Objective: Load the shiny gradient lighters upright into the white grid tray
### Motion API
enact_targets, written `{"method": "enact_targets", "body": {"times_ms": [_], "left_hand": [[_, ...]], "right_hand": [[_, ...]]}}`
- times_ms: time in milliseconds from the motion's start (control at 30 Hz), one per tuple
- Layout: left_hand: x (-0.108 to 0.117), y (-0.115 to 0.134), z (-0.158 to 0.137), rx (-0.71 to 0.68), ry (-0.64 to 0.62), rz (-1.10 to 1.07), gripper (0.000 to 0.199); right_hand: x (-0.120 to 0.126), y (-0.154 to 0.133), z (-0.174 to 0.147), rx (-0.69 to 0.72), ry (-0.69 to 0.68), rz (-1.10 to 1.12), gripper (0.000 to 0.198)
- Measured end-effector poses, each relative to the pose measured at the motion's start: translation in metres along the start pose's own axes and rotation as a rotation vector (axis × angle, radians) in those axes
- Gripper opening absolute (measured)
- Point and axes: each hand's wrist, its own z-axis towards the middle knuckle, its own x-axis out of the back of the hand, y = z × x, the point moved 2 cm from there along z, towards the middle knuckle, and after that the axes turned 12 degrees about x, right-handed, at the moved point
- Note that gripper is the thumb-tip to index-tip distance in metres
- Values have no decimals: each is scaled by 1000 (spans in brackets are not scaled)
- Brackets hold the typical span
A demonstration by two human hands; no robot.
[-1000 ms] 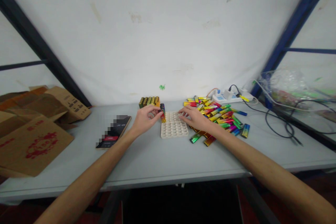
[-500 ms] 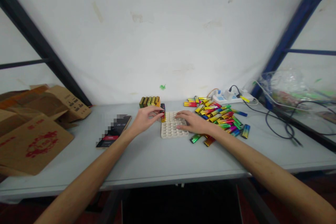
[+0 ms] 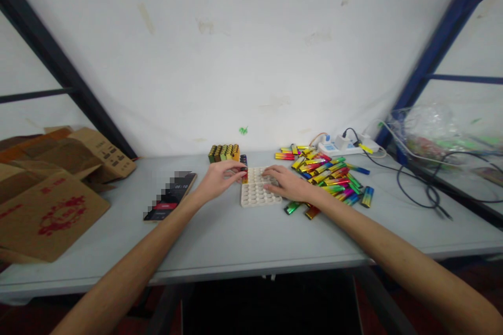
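A white tray with rows of round holes [image 3: 261, 196] lies flat on the table. At its left side my left hand [image 3: 220, 179] pinches a small shiny tube with a dark top and red-yellow body [image 3: 244, 175], which stands upright at the tray's back left corner. Right behind it is another dark-topped tube [image 3: 243, 159]. My right hand [image 3: 288, 182] rests over the tray's right part, thumb and fingers apart, with nothing visible in it. Beside that hand is a loose pile of shiny multicoloured tubes [image 3: 328, 172].
Against the wall stands a block of upright gold-topped tubes [image 3: 223, 153]. A phone [image 3: 176, 193] lies to the left, beyond it folded cardboard boxes [image 3: 58, 209]. At the back right are a power strip [image 3: 334, 145], black cables [image 3: 424, 199] and clear plastic bags [image 3: 432, 125].
My left hand and the tube in it have shifted very slightly; the tube appears a little lower. My right hand stays in place on the tray.
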Motion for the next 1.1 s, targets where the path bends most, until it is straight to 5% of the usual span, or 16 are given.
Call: {"method": "enact_targets", "body": {"times_ms": [467, 733, 1100], "left_hand": [[2, -9, 0, -131, 85, 291, 33], [8, -1, -3, -94, 262, 296, 50], [-2, -41, -2, 99, -136, 322, 139]], "right_hand": [[0, -2, 2, 27, 38, -14, 35], [35, 31, -5, -118, 279, -80, 14], [71, 81, -31, -426, 345, -206, 11]]}}
